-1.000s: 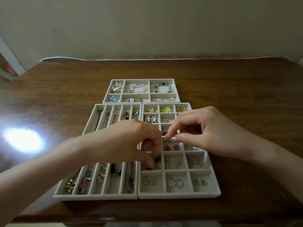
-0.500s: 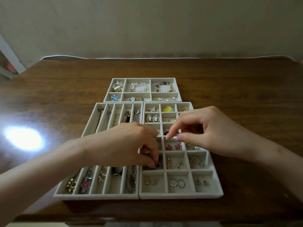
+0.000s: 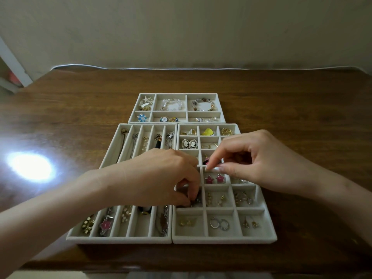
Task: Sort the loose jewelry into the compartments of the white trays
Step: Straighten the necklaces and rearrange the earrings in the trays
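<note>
1. Looking down from the head, both hands are over white trays on a brown table [image 3: 80, 109].
2. The left hand [image 3: 157, 178] lies across the long-slot tray [image 3: 120, 239], and its tips dip into the grid tray [image 3: 221, 241] beside it.
3. The left fingers [image 3: 192, 190] are curled down tight. Their tips pinch a dark little piece [image 3: 194, 201]. It sits in the left box of the second row from the near edge.
4. The right hand [image 3: 257, 164] is just past the left fingertips and a bit to their right. Its thumb and first finger are squeezed tip to tip. I cannot tell if something tiny is between them. Its other fingers are curled in loosely.
5. Just on the near side of the right fingertips lie two pink star earrings [image 3: 214, 179]. The fingers do not touch them.
6. Nearer than the left fingertips, in the front row, lie small gold earrings [image 3: 188, 222] and two silver hoops [image 3: 219, 224].
7. Past the right fingertips sit two cameo earrings [image 3: 189, 143] and a yellow piece [image 3: 207, 131].
8. To the left of the left fingertips, the long slots hold chains. A pink star pendant [image 3: 105, 225] lies at the near end of one slot.
9. Far past both hands lies the far tray [image 3: 221, 117], just behind the other two. It holds a white bead bracelet [image 3: 172, 104] and a blue flower [image 3: 142, 117].
10. Well to the left of the left hand, a bright spot of light [image 3: 31, 167] shines on the table.
</note>
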